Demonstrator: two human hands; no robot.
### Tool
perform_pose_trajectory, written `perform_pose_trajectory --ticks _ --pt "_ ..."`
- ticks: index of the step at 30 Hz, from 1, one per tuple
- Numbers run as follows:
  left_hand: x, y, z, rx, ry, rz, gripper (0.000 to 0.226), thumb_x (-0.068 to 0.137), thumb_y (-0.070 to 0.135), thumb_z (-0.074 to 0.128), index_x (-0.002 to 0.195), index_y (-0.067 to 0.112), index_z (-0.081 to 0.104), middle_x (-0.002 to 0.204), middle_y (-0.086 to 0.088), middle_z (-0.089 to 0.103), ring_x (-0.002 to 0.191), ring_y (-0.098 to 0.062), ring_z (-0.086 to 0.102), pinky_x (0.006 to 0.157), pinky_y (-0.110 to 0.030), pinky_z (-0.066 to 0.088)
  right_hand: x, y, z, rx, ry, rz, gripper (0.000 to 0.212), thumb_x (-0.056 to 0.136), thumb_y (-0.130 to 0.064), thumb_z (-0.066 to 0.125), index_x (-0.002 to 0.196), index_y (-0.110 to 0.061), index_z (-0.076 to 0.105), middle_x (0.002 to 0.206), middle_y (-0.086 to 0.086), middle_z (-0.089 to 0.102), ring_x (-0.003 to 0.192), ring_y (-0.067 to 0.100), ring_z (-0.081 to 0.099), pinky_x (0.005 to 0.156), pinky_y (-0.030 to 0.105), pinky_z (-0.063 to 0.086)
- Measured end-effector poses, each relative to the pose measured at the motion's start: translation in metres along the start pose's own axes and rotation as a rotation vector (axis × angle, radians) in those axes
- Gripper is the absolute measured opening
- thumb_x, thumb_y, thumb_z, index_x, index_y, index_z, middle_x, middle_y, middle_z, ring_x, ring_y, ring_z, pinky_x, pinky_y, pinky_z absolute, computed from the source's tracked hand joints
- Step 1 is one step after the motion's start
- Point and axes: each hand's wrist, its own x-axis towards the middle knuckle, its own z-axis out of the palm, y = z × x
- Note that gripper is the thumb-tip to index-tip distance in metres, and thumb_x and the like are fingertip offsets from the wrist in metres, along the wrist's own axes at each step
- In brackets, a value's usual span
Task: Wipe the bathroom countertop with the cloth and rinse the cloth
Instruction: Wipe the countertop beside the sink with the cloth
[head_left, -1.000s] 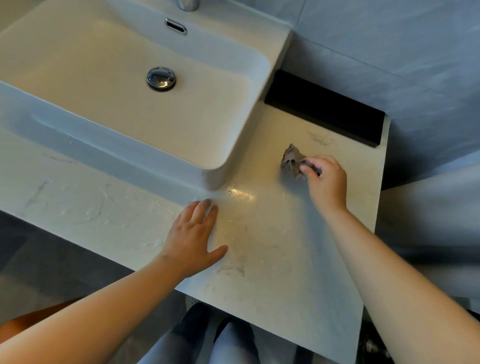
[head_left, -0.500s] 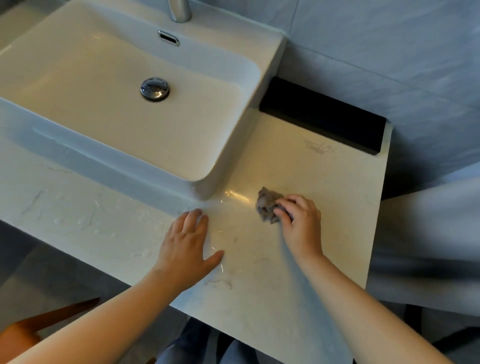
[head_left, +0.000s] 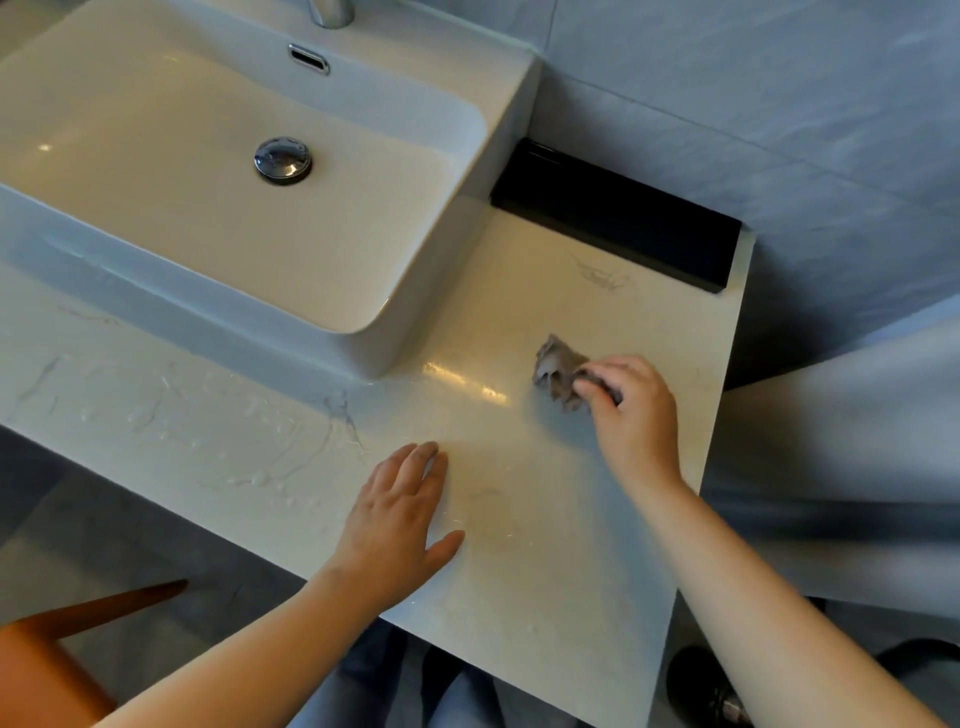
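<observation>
Sink (head_left: 156, 270): raised basin, front and right walls stand up off the countertop (head_left: 545, 561); a hand passes over the rim only.
- Right of sink: open stone strip, back to front edge.
- Rear of strip closed by black box (head_left: 613, 234), against the tiled wall (head_left: 753, 104), just right of sink's back corner.
- Mid-strip, right of sink's front corner: right hand (head_left: 634, 415) grips crumpled cloth (head_left: 556, 369). Bare counter between cloth and sink.
- In front of that corner: left hand (head_left: 395, 519) flat on counter; bare gap between the hands.
- Along sink's front wall: bare band with water beads (head_left: 208, 431).
- Inside sink: open bowl, low drain stopper (head_left: 283, 161) at centre, faucet (head_left: 332, 10) at back rim.
</observation>
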Motion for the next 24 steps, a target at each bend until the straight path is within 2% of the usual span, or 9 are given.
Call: perform_pose_trajectory --ticks 3,6,10,20,24 --pt "0.0 0.001 0.001 0.007 0.012 -0.009 0.086 0.08 0.07 0.031 0.144 0.012 0.039 0.148 -0.005 0.038 0.135 -0.028 0.037 0.107 -0.036 0.027 0.042 0.027 -0.005 -0.083 0.015 0.038 0.018 0.087 -0.021 0.064 0.101 -0.015 0.072 0.097 0.001 0.061 0.094 0.023 0.056 0.078 0.029 0.044" --pt "0.0 0.001 0.002 0.0 0.027 -0.01 0.089 0.079 0.072 0.029 0.147 0.014 0.033 0.152 -0.003 0.032 0.139 -0.026 0.029 0.11 -0.035 0.021 0.061 0.049 0.0 -0.102 -0.007 0.098 0.02 0.088 -0.022 0.064 0.104 -0.014 0.072 0.101 0.004 0.062 0.097 0.027 0.057 0.084 0.04 0.048" --pt "0.0 0.001 0.004 0.006 0.038 -0.009 0.089 0.079 0.073 0.033 0.145 0.013 0.036 0.15 -0.004 0.035 0.137 -0.027 0.032 0.109 -0.037 0.025 0.045 0.051 0.015 -0.088 0.045 0.142 0.023 0.086 -0.022 0.067 0.107 -0.014 0.072 0.105 0.005 0.063 0.098 0.027 0.056 0.087 0.048 0.048" --pt "0.0 0.003 0.005 0.002 0.022 -0.02 0.09 0.078 0.073 0.035 0.144 0.011 0.038 0.149 -0.007 0.037 0.135 -0.029 0.035 0.107 -0.043 0.033 -0.073 0.032 0.017 -0.056 -0.04 0.013 0.021 0.08 -0.016 0.074 0.101 -0.017 0.074 0.1 -0.002 0.062 0.092 0.018 0.055 0.079 0.041 0.049" --pt "0.001 0.005 0.004 0.017 0.022 -0.02 0.092 0.078 0.074 0.032 0.145 0.012 0.035 0.15 -0.006 0.034 0.136 -0.029 0.033 0.109 -0.041 0.029 -0.097 0.026 0.01 0.018 -0.114 0.031 0.018 0.082 -0.016 0.073 0.1 -0.017 0.075 0.098 -0.006 0.062 0.091 0.011 0.053 0.08 0.035 0.05"
